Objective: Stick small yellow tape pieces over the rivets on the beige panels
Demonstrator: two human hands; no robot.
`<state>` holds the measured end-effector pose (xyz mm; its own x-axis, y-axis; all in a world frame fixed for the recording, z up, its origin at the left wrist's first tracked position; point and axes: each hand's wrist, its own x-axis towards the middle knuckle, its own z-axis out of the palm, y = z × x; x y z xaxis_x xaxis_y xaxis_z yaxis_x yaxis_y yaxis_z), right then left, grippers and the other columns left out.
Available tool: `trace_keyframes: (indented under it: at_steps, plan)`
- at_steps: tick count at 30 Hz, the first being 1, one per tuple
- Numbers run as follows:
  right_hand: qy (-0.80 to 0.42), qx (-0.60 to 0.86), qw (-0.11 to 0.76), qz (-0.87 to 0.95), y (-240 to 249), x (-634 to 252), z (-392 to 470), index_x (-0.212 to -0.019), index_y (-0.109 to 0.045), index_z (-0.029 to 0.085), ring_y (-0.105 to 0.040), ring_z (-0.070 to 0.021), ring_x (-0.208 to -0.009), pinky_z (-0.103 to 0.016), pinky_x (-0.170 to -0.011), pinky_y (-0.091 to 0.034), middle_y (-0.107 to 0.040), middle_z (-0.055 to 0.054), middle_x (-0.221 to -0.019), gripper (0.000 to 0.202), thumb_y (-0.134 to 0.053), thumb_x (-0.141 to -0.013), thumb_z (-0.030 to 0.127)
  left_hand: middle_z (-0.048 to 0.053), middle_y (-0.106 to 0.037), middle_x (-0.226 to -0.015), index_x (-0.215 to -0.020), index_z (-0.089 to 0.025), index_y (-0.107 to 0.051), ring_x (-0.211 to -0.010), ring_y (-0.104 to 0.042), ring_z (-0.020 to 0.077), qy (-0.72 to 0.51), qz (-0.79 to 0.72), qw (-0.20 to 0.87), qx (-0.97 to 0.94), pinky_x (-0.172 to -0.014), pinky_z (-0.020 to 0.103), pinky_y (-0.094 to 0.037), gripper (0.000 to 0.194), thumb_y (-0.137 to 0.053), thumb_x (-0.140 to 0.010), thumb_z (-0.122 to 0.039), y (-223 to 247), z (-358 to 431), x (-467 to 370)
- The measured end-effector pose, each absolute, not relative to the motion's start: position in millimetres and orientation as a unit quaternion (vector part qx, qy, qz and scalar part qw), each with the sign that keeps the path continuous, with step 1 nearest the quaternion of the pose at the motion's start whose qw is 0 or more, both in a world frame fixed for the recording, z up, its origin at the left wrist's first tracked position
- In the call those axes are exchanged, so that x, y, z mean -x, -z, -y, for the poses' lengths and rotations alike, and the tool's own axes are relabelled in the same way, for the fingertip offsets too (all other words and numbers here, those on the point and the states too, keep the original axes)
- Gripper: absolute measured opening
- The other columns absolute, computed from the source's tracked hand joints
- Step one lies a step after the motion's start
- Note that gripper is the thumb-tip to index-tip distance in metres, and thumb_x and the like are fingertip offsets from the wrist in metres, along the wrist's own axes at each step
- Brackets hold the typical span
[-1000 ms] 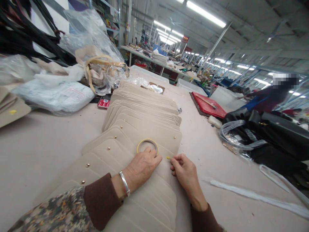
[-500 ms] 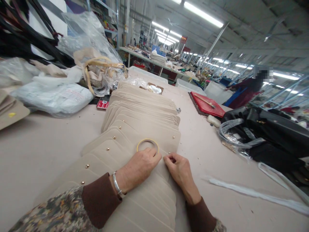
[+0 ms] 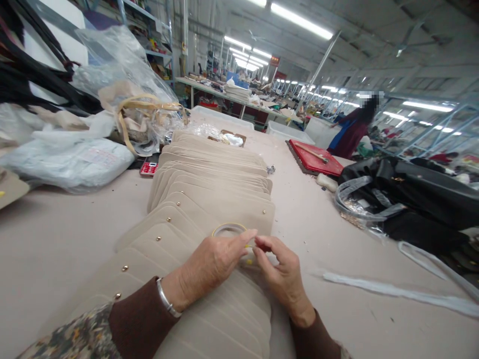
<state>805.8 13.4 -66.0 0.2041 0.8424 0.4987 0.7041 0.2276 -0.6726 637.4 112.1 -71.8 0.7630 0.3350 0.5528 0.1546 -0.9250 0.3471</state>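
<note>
A fanned row of beige panels [image 3: 209,199] with small metal studs runs away from me across the table. Over the near part of it, my left hand [image 3: 219,257] is closed on a thin roll of yellow tape [image 3: 229,225], whose ring shows behind the fingers. My right hand [image 3: 282,269] is beside it, thumb and forefinger pinched at the narrow yellow end of the tape between the two hands. Just below the fingertips, a small yellow piece [image 3: 249,261] lies on a panel.
Plastic-wrapped bundles [image 3: 71,157] lie at left, near a red-patterned item [image 3: 149,166]. To the right are a red board [image 3: 314,158] with a hammer [image 3: 309,152] on it, black bags [image 3: 419,199] and a white strip [image 3: 392,289]. A person [image 3: 352,129] stands farther back.
My hands have drawn close together and the left has turned, its fingers extended toward the right. Yellow tape and a yellow piece on the panel now show between them. The view has shifted slightly.
</note>
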Motion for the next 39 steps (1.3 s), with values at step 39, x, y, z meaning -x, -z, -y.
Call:
trace_keyframes:
  at_steps: [39]
  plan:
    - [-0.316,0.737,0.466,0.373,81,-830,-27,-0.076,-0.070,0.014,-0.052,-0.0108,-0.047,-0.022,-0.047,-0.045,-0.060,0.001,-0.056,0.034,-0.068,-0.074,0.048,0.006,-0.061,-0.088,-0.090,-0.017,-0.055,-0.084,-0.056,0.0225,-0.093,-0.229,0.038,-0.968,-0.066,0.032,-0.049,0.008,-0.049,-0.093,-0.013,69,-128,-658]
